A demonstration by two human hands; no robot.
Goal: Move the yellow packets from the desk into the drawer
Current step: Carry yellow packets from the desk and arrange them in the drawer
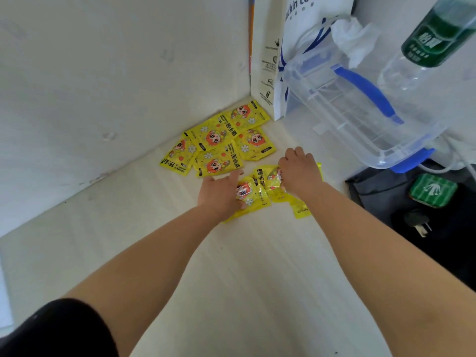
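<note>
- Flat yellow foil packets with cartoon print [219, 143] are lying in a loose cluster at frame centre, on the pale wooden desk [180, 253], against the white wall.
- Left hand [221, 194] is closing around a crumpled yellow packet [251, 195] just below that cluster.
- Right hand [300, 172] is gripping several more bunched packets [273, 181] beside it.
- A clear plastic box with blue handle [360, 104] is sitting at upper right.

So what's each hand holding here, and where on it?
Both grip yellow packets. The left hand clamps one packet along its left edge; the right hand bunches several packets by their middles.
</note>
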